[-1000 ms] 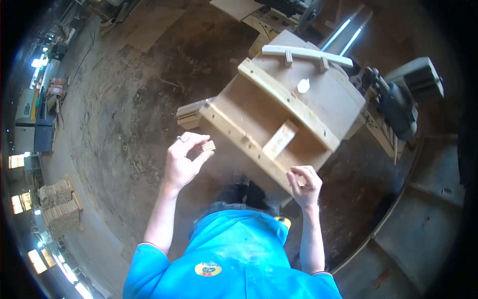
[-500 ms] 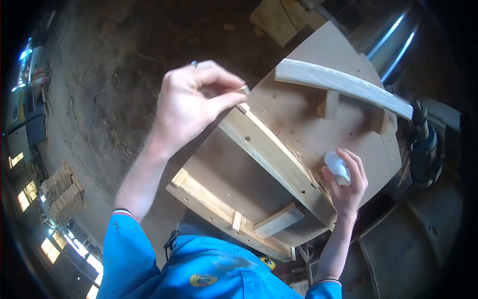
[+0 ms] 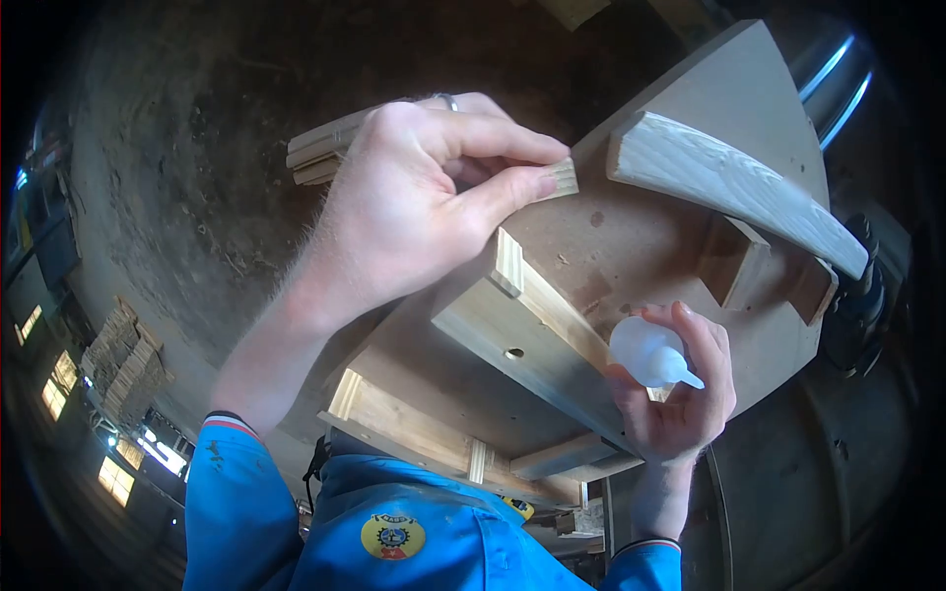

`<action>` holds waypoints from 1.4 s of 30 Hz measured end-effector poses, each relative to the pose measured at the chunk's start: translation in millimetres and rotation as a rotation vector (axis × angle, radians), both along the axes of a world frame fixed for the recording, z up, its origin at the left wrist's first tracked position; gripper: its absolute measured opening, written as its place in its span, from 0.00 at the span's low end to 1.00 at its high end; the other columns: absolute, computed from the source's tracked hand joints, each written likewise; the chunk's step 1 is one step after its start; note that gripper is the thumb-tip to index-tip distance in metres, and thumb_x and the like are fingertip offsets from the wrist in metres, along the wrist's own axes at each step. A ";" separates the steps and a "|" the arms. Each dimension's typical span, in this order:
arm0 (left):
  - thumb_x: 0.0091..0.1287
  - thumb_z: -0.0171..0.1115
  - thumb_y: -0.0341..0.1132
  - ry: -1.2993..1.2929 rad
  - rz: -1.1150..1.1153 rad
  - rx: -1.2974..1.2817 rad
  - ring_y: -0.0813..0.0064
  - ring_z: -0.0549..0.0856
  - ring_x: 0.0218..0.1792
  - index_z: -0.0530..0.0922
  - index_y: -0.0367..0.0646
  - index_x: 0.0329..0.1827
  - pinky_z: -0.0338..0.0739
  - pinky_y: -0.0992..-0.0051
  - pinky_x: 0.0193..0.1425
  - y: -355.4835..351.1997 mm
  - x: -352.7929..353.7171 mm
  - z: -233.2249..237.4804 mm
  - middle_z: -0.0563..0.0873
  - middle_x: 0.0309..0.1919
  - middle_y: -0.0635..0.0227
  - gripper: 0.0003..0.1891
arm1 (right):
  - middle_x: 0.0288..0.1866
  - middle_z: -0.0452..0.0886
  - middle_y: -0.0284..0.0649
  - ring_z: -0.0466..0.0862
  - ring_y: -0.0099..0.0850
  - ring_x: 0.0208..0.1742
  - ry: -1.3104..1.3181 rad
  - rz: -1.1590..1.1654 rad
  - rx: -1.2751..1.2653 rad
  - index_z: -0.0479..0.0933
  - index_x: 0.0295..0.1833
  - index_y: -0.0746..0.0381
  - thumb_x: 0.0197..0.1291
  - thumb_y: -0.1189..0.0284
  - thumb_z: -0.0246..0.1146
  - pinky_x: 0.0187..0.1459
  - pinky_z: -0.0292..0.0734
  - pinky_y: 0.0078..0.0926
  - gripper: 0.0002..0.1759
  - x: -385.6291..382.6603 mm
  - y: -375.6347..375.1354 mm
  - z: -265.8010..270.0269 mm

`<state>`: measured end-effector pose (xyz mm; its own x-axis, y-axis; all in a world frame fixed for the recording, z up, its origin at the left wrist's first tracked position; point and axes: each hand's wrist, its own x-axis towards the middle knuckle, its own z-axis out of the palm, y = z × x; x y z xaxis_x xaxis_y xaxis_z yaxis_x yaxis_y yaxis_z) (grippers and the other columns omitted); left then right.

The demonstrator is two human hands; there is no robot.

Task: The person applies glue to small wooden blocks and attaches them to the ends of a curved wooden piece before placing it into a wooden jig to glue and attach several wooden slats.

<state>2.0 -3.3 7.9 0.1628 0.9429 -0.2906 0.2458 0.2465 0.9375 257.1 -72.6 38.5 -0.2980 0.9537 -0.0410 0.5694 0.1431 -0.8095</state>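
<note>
My left hand [image 3: 434,177] pinches a small wooden block [image 3: 563,178] between thumb and fingertips, above the end of a thick wooden rail [image 3: 537,340]. A grooved piece [image 3: 507,264] sits at that rail end, and a round hole shows in the rail's face. On the right, my right hand [image 3: 680,394] is wrapped round a white plastic bottle [image 3: 645,353], its nozzle pointing down and right. Beyond the rail, a curved pale board [image 3: 734,182] rests on short wooden blocks [image 3: 734,261] on the brown panel [image 3: 631,231].
Nearest my body lies a second curved rail [image 3: 414,426] with small blocks. Wooden strips [image 3: 320,148] show behind my left hand. A dark tool [image 3: 855,315] is at the far right. Stacked wood [image 3: 123,360] stands on the left.
The view has shifted closer to the rail. My left hand is higher and further right with the block. The bottle is tilted with its nozzle more to the right. Wooden strips now show behind my left hand.
</note>
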 end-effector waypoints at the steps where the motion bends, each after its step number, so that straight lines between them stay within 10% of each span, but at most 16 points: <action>1: 0.63 0.71 0.20 -0.001 0.003 -0.008 0.80 0.87 0.38 0.89 0.35 0.46 0.82 0.82 0.43 0.2 0.6 -2.2 0.89 0.37 0.66 0.09 | 0.49 0.87 0.47 0.88 0.41 0.48 -0.031 0.014 0.002 0.78 0.62 0.65 0.49 0.74 0.81 0.49 0.84 0.34 0.33 -2.2 2.9 1.1; 19: 0.63 0.70 0.18 0.043 -0.081 0.118 0.78 0.87 0.41 0.87 0.31 0.47 0.82 0.82 0.45 3.5 0.3 -12.5 0.88 0.40 0.63 0.09 | 0.54 0.86 0.51 0.86 0.43 0.54 -0.150 0.084 0.014 0.79 0.62 0.66 0.56 0.66 0.78 0.56 0.83 0.38 0.30 -11.7 15.6 0.0; 26: 0.68 0.59 0.17 -0.293 -0.050 0.070 0.77 0.86 0.40 0.81 0.29 0.52 0.82 0.79 0.44 -8.9 -22.6 -12.2 0.86 0.42 0.59 0.11 | 0.47 0.86 0.48 0.86 0.40 0.45 -0.077 -0.018 -0.086 0.80 0.60 0.68 0.54 0.68 0.78 0.46 0.82 0.34 0.29 -28.3 19.1 6.5; 42: 0.67 0.73 0.34 -0.911 0.130 -0.319 0.65 0.89 0.51 0.77 0.35 0.67 0.87 0.70 0.53 -11.7 -28.5 -14.4 0.87 0.54 0.44 0.27 | 0.46 0.82 0.49 0.83 0.37 0.46 -0.157 0.041 -0.071 0.80 0.60 0.72 0.51 0.65 0.74 0.50 0.80 0.31 0.32 -52.1 38.2 30.5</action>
